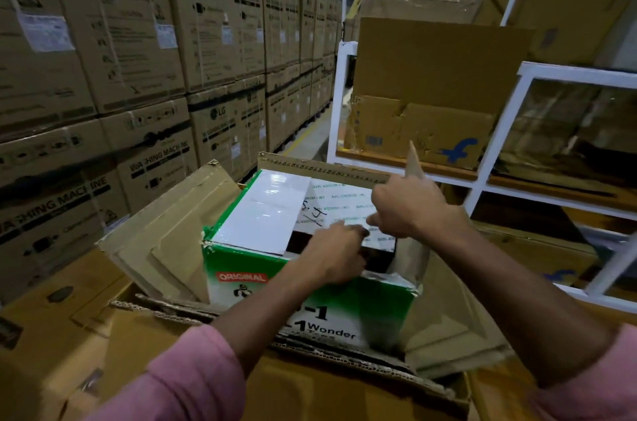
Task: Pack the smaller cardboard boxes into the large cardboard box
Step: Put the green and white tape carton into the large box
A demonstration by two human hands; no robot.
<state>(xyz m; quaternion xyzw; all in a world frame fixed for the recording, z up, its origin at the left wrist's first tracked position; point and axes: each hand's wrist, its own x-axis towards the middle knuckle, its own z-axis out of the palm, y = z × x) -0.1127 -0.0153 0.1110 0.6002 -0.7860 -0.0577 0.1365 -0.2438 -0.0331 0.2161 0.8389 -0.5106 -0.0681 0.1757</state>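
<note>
A green-and-white printed box (310,286) sits amid plain brown cardboard flaps (165,241); the sleeves (193,375) are pink.

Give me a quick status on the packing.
Left hand and right hand on green-and-white box's top flaps. Box sits inside large cardboard box. Large box's flaps upright around it.

The left hand (336,253) hides its own fingertips over the rim of the green-and-white box (310,296), whose lower print sinks behind the large cardboard box (344,382) wall. The gap under the white flap (265,210) is too dark to read. The right hand (405,205) perhaps pinches a brown flap (413,162); its fingers blur.
</note>
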